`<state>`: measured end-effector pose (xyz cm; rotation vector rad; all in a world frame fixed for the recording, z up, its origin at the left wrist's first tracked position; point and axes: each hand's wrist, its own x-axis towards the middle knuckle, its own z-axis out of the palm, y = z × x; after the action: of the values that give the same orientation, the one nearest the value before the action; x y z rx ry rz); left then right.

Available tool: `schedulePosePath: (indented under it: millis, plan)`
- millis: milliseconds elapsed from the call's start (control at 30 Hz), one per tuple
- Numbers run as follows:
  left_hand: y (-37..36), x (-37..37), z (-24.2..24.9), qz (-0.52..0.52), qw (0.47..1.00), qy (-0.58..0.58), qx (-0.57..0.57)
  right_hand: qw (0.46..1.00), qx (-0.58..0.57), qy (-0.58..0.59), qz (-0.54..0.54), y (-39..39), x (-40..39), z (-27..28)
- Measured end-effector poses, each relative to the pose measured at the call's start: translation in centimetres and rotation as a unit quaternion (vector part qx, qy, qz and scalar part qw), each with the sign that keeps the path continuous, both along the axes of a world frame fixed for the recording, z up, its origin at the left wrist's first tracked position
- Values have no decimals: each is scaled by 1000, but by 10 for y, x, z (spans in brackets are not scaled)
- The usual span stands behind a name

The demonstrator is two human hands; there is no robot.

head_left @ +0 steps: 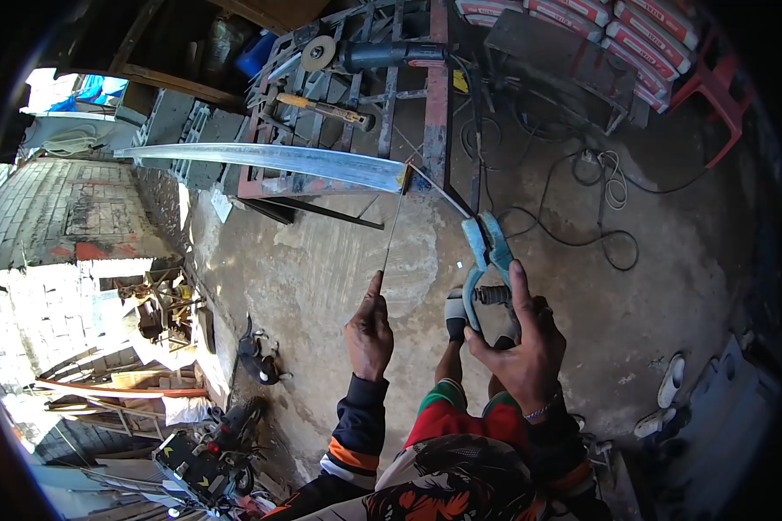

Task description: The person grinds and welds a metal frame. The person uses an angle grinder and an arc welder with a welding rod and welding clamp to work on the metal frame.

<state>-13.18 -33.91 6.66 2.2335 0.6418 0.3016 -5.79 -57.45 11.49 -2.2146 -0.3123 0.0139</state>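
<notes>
My left hand [371,334] is closed around the lower end of a thin metal rod [393,234], which points up to the near end of a long metal bar [278,161]. That bar lies across the edge of a metal rack [439,113]. In my right hand [528,347] is a blue spring-loaded clamp [490,247], gripped by its handles with the thumb along one side. A second thin rod [440,189] runs from the clamp's jaws to the same end of the bar.
On the rack lie an angle grinder [391,56] and an orange-handled tool [326,110]. Black cables [543,213] snake over the concrete floor at right. Stacked bags [647,43] and a red plastic chair [717,82] stand behind. A small black-and-white animal [259,354] lies at left, near a motorbike [226,443].
</notes>
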Motion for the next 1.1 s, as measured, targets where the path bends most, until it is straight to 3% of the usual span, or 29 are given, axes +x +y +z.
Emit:
schedulePosePath:
  millis: [233,533,833,1100]
  plan:
    - [0,0,1,-7,1000,-9,-2,1000,7,9,0,2,0,-3]
    - [-3,1,9,29,997,72,-28,1000,17,24,3,2,-1,-4]
    - [0,1,-1,-18,999,-30,30,997,62,44,-3,1,1,-3]
    - [-2,0,5,16,999,44,-18,993,91,75,0,1,0,-4]
